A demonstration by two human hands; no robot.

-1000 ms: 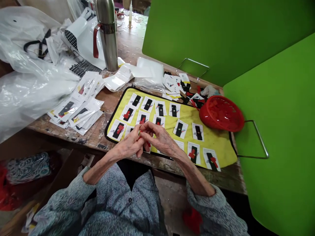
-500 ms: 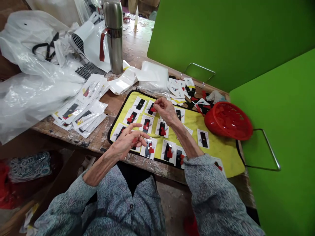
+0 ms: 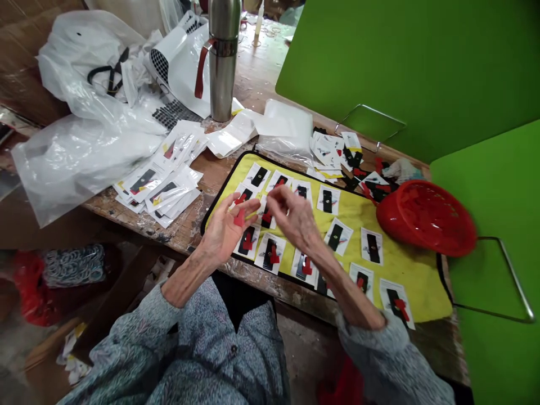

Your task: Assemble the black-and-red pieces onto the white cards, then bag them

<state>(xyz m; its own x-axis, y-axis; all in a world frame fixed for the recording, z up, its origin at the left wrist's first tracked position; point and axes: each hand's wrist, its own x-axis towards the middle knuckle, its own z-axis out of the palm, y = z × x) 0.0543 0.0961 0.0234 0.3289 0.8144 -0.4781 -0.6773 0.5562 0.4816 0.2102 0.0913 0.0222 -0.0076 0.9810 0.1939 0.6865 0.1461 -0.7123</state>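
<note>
My left hand point(image 3: 223, 233) is palm up over the left part of a yellow mat point(image 3: 350, 225), fingers apart, with a small red piece point(image 3: 239, 217) lying in its palm. Close to its fingertips, my right hand point(image 3: 295, 216) hovers with thumb and fingers curled together; anything between them is too blurred to make out. Rows of white cards bearing black strips cover the mat. Some carry a red piece on the strip, like this card point(image 3: 270, 253); others show the bare black strip, such as this card point(image 3: 372, 246). My hands partly hide several cards.
A red plastic basket point(image 3: 426, 216) tilts at the mat's right end. Bagged cards point(image 3: 158, 183) pile up on the left, near a steel thermos point(image 3: 222, 73) and clear plastic bags point(image 3: 93, 146). Loose cards and red and black pieces lie behind the mat. Green panels point(image 3: 350, 62) border the right.
My right hand has drawn back from a back-row card toward my left hand. My left palm has turned further upward, showing the red piece. The whole view has shifted.
</note>
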